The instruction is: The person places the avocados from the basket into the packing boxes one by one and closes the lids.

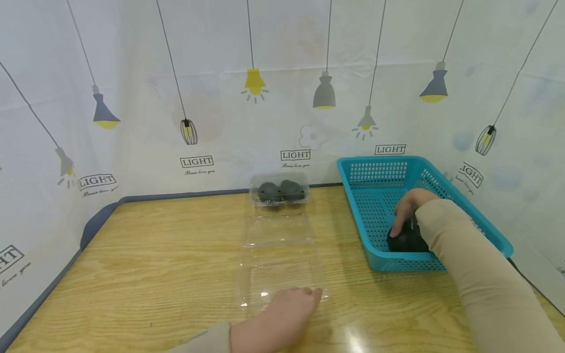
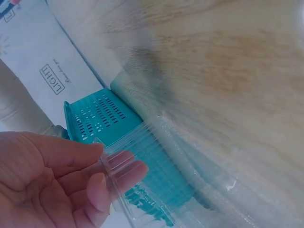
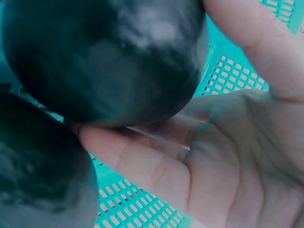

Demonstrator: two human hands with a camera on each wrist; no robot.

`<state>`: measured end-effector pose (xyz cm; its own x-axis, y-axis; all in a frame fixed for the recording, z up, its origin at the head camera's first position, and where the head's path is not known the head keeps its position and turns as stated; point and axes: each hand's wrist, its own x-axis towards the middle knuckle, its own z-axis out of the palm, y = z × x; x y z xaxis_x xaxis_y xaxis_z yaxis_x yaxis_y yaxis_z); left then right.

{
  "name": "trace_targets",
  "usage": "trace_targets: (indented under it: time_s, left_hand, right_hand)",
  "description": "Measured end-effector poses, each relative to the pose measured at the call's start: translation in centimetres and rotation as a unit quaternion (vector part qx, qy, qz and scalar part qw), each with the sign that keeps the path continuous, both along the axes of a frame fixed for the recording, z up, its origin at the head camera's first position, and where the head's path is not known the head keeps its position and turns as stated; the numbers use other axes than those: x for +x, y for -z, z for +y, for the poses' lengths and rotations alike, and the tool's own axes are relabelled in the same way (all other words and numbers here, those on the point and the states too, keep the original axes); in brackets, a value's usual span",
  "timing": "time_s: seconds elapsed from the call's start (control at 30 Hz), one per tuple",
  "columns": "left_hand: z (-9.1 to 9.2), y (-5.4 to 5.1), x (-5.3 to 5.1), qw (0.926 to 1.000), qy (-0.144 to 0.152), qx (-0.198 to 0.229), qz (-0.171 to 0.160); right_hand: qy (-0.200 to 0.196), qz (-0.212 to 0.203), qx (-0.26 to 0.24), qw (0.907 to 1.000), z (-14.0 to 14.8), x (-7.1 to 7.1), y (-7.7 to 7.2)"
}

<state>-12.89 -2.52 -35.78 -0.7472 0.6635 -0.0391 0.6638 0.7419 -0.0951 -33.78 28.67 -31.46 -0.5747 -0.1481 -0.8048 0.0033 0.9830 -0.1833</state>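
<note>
My left hand (image 1: 282, 316) pinches the near rim of an open clear plastic clamshell box (image 1: 280, 274) lying on the table. In the left wrist view the thumb and fingers are on either side of the thin plastic rim (image 2: 116, 183). Inside a blue basket (image 1: 375, 262), my right hand (image 1: 412, 208) has its thumb and fingers around a dark green avocado (image 3: 109, 61). Right beside it lies a second avocado (image 3: 42, 166), close to the fingertips. From the head view, the hand and sleeve partly cover these fruits.
At the back of the table, against the printed backdrop (image 1: 220, 122), stands a clear plastic box (image 1: 253, 196) with two dark avocados (image 1: 291, 190) inside. The wooden table (image 1: 167, 260) extends left of the boxes. The basket's perforated walls rise around the right hand.
</note>
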Motion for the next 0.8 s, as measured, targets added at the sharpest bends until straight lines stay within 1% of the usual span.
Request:
trace_targets:
  time_s: [0.13, 0.23, 0.33, 0.43, 0.53, 0.63, 0.8]
  left_hand:
    - [0.31, 0.06, -0.06, 1.0, 0.002, 0.001, 0.008]
    - [0.39, 0.21, -0.11, 0.9995, 0.009, 0.01, 0.028]
    - [0.45, 0.34, -0.2, 0.9984, 0.018, 0.022, 0.048]
    - [0.48, 0.4, -0.27, 0.9974, 0.024, 0.031, 0.061]
    - [0.47, 0.36, -0.3, 0.9972, 0.024, 0.037, 0.061]
    - [0.43, 0.39, -0.32, 0.9974, 0.016, 0.037, 0.06]
    - [0.23, 0.49, -0.4, 0.9973, 0.008, 0.03, 0.067]
  right_hand:
    - [-0.002, 0.005, 0.013, 0.9999, -0.05, 0.0, -0.03]
    - [-0.014, 0.008, 0.02, 0.9997, -0.08, 0.01, -0.05]
    - [-0.02, 0.002, 0.024, 0.9995, -0.18, 0.02, -0.05]
    - [-0.025, -0.008, 0.021, 0.9994, -0.28, 0.0, -0.05]
    - [-0.03, -0.014, 0.014, 0.9993, -0.39, -0.06, 0.03]
    - [-0.031, -0.022, 0.006, 0.9993, -0.51, -0.17, 0.2]
    - [-0.037, -0.018, 0.0, 0.9991, -0.47, -0.29, 0.49]
